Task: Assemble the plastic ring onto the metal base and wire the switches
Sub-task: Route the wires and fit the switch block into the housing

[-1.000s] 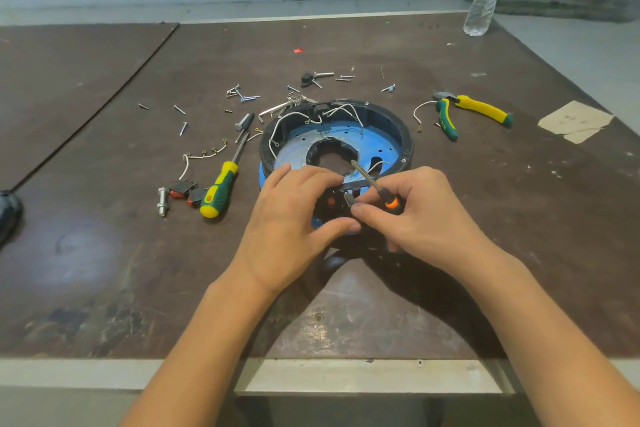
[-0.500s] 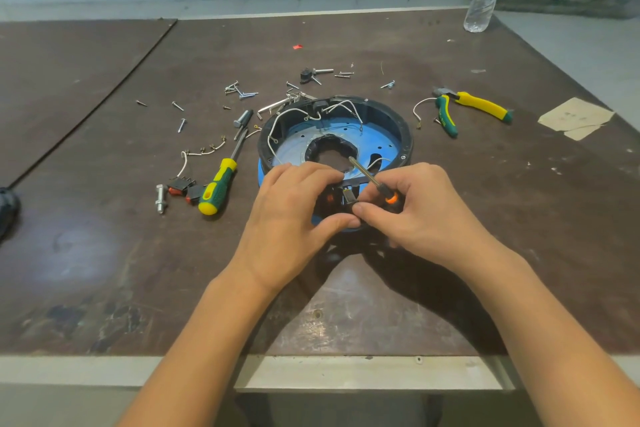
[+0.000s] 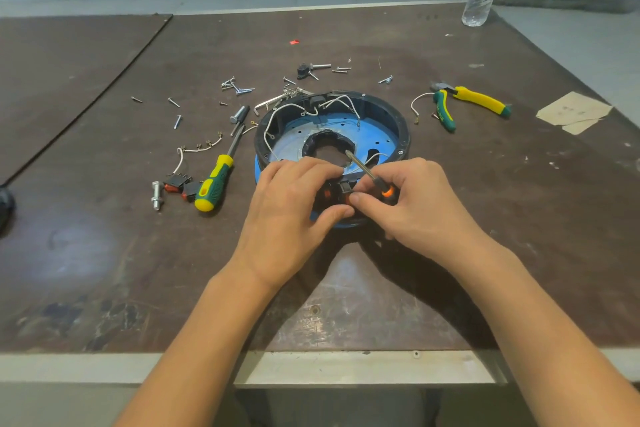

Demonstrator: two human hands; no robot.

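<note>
- Head view: our left grip [image 3: 291,218] is clamped on a small black-and-orange switch [image 3: 341,189], with the thumb under it and the fingers curled over it.
- Our right grip [image 3: 415,204] meets the left at the fingertips. It is closed round a screwdriver [image 3: 363,172] whose shaft points away from us, and its thumb and forefinger also pinch at the switch.
- The black ring [image 3: 398,125] sits on the blue base [image 3: 298,146], touching both grips and reaching beyond them. White wires [image 3: 277,114] loop along its far wall.
- We judge the ring stiff and light and the base heavier, enough to steady the work on the desk [image 3: 519,218]. Both are best held by the rim.
- The switch looks smooth and apt to twist, so we should pinch its flat sides, clear of the terminals.
- The wires seem thin and springy, so we should take them near their ends and not tug.
- Left of the left grip lie a big screwdriver [image 3: 216,184] and spare switches [image 3: 176,185]. Pliers [image 3: 478,102] lie beyond the right grip.
</note>
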